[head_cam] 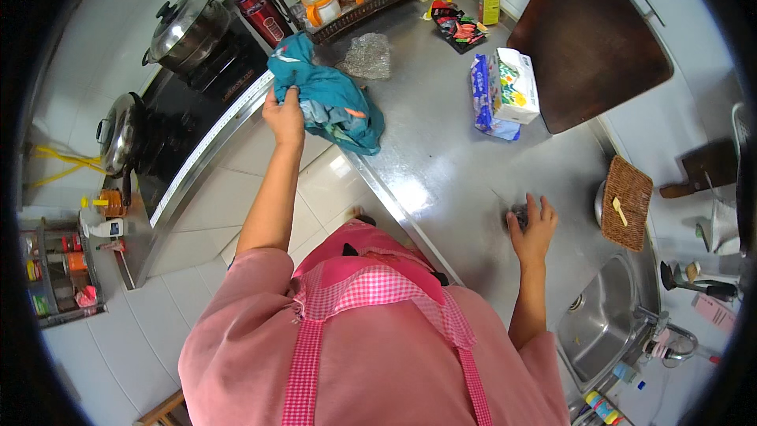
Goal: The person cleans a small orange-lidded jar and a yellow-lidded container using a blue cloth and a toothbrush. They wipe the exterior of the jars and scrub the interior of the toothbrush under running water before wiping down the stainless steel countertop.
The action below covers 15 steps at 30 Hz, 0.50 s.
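Observation:
My left hand (285,115) pinches the edge of a teal bag-like bundle (331,92) at the corner between the hob and the counter. Crumpled lighter material shows in its opening, with a small orange piece among it. Over the steel countertop (437,160), my right hand (534,231) has its fingers spread. A small dark wad (520,213), perhaps a scouring pad, lies between that thumb and index finger, partly covered. Whether the fingers grip it I cannot tell. Behind the bundle is a crumpled sheet of clear wrap (368,56).
On the counter are a tissue box (516,86), a blue packet (482,94) and a black pouch (458,28). A wicker tray (627,204) stands near the sink (603,319). A lidded pot (189,29) and a lidded pan (121,130) sit on the hob (177,106).

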{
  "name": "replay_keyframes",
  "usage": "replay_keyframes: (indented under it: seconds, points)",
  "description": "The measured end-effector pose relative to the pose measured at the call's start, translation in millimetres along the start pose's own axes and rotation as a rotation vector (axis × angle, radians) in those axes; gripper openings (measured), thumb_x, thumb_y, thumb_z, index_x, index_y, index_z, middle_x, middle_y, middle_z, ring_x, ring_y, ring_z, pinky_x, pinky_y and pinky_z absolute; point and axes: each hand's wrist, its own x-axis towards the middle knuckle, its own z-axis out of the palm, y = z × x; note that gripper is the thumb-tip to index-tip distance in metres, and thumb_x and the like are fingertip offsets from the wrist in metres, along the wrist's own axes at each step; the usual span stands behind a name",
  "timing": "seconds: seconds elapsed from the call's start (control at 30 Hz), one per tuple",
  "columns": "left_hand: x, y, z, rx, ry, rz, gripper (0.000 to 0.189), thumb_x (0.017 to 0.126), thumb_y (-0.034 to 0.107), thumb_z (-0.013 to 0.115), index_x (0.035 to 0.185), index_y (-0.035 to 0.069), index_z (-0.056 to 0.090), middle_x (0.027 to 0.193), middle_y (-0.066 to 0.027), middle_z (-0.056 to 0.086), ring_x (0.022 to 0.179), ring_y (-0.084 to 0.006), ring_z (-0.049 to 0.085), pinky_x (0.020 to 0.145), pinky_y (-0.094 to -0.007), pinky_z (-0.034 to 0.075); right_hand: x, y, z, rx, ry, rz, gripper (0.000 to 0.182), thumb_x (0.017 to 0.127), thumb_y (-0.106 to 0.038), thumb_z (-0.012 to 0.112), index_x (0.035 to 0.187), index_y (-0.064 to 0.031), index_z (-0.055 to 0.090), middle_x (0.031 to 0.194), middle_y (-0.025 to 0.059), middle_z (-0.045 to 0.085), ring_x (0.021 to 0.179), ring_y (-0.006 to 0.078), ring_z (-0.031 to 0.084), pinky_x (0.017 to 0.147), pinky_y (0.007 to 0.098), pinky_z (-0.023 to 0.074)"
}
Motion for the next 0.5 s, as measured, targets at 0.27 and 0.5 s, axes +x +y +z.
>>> replay_keyframes:
  seconds: [0.27, 0.5]
  points:
    - [77, -90, -21, 0.432, -0.18, -0.043, 0.06, 0.079, 0.041, 0.061, 0.12, 0.0, 0.049, 0.107, -0.0199, 0.058, 0.098, -0.0277, 0.054, 0.088, -0.0339, 0.039, 163, -223, 93, 0.482, -0.038, -0.307, 0.043, 0.073, -0.018, 0.065, 0.114, -0.0074, 0.055, 0.114, 0.0202, 0.051, 0.104, 0.0366, 0.046, 0.089, 0.0419, 0.0389]
    - [111, -96, 2, 1.149, -0.727, 0.309, 0.091, 0.064, 0.048, 0.068, 0.132, -0.002, 0.033, 0.137, -0.0322, 0.021, 0.127, -0.0486, 0.016, 0.103, -0.0474, 0.017, 265, -301, 209, -0.006, -0.043, -0.233, 0.046, 0.067, -0.014, 0.064, 0.112, -0.0152, 0.057, 0.117, 0.0151, 0.052, 0.103, 0.0366, 0.047, 0.088, 0.0383, 0.0388]
